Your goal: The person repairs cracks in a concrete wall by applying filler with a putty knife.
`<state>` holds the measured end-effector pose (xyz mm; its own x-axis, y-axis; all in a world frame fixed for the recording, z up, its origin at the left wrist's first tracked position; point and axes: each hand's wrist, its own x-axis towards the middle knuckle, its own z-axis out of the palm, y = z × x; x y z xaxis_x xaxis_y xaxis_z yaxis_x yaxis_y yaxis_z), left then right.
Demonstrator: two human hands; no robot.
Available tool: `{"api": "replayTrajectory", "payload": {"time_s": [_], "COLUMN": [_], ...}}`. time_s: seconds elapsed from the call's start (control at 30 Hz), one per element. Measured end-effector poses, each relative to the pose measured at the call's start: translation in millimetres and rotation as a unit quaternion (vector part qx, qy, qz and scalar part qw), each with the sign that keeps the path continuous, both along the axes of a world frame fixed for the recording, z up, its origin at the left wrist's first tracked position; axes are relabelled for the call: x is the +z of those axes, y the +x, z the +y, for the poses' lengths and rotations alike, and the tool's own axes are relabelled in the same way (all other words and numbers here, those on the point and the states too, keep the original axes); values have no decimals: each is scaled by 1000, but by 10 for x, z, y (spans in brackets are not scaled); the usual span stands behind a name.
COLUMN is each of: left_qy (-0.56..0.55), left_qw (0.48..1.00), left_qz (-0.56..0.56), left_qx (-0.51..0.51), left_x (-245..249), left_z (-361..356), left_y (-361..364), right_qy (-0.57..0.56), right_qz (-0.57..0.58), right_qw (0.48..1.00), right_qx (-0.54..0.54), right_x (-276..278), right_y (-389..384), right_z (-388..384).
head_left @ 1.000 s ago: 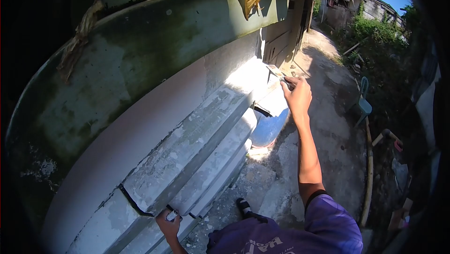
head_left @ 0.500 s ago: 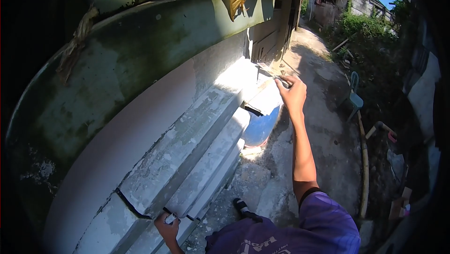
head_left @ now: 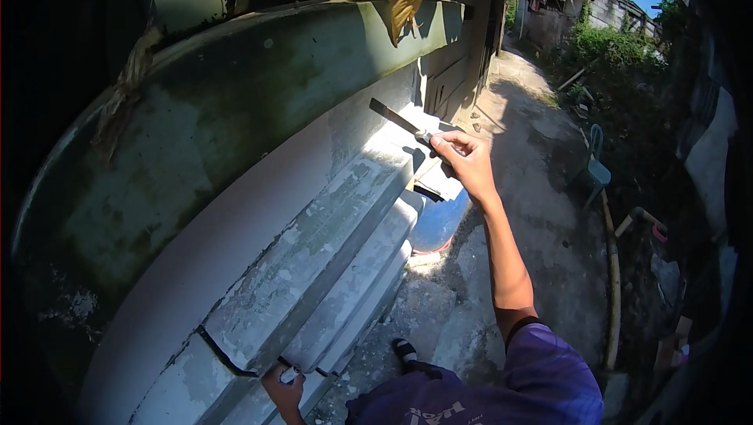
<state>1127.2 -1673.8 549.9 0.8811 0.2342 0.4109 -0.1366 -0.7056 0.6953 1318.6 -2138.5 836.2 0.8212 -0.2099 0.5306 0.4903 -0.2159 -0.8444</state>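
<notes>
My right hand (head_left: 465,160) is raised over the far end of the ledge and grips a narrow flat-bladed scraper (head_left: 398,119) by its handle. Its dark blade points up and left, toward the wall. Low in the view, my left hand (head_left: 284,390) is closed around a small whitish cylindrical thing (head_left: 289,375), beside the stepped concrete ledge (head_left: 302,248). A black line (head_left: 223,350) crosses the top of the ledge near this hand and continues on the lower steps. Grey and white patches cover the ledge surface.
A blue drum (head_left: 439,225) stands past the ledge with flat pale pieces on top. To the left rises a mossy green curved panel (head_left: 235,103), a dried leaf (head_left: 406,11) hanging over it. On the right are a path (head_left: 541,213), a green chair (head_left: 598,166) and a long pole (head_left: 610,292).
My right hand has moved left and slightly down, and the scraper blade has swung up toward the wall. My left hand has shifted slightly down, still holding the whitish thing.
</notes>
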Motion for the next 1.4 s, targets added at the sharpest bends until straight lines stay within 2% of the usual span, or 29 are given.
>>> {"api": "replayTrajectory", "payload": {"time_s": [0.03, 0.07, 0.17, 0.23, 0.33, 0.43, 0.53, 0.57, 0.67, 0.77, 0.87, 0.97, 1.13, 1.23, 1.33, 1.37, 1.4], "left_qy": [3, -5, -21, -25, -18, -40, -69, -57, -22, -5, -2, 23, 15, 42, 10, 15, 19], "left_qw": [1000, 1000, 1000, 1000, 998, 997, 995, 997, 999, 999, 998, 998, 1000, 998, 999, 1000, 1000], "left_qz": [-2, -3, -4, 1, -64, 65, 71, 61, 26, 0, -5, -18, 10, -50, 20, 11, 2], "left_qx": [-3, -2, 0, -1, 14, 18, -8, 2, 30, 54, 61, 60, 16, 8, 22, 15, 7], "left_x": [49, 95, 178, 146, 159, 86, 27, 14, -26, -72, -97, -131, -76, -156, -99, -92, -96], "left_z": [-17, -41, -98, -84, -140, -53, -7, -13, -61, -83, -89, -73, -10, 1, -5, 21, 27], "left_y": [12, 7, 11, 14, 19, -37, -28, -32, -29, -17, -14, 12, 52, 76, 62, 68, 73], "right_qy": [41, 45, 42, 12, -51, -80, 3, 27, 153, 196, 320, 311, 397, 389, 398, 403, 456], "right_qz": [45, 12, 16, -12, -63, -55, -76, -97, -183, -216, -224, -212, -194, -156, -172, -176, -147], "right_qw": [997, 996, 989, 992, 991, 989, 993, 994, 971, 955, 918, 926, 896, 908, 901, 898, 878], "right_qx": [49, 81, 143, 127, 107, 116, 91, 53, -22, -48, -62, 45, -44, 7, -12, -24, -18], "right_x": [51, 44, 125, 140, 195, 330, 498, 520, 459, 284, 217, 213, 390, 360, 287, 291, 193], "right_y": [4, 62, 136, 222, 425, 618, 748, 779, 776, 802, 919, 804, 862, 870, 878, 859, 964], "right_z": [16, 39, 70, 85, 22, -114, -164, -140, 113, 172, 216, 689, 514, 771, 765, 672, 503]}}
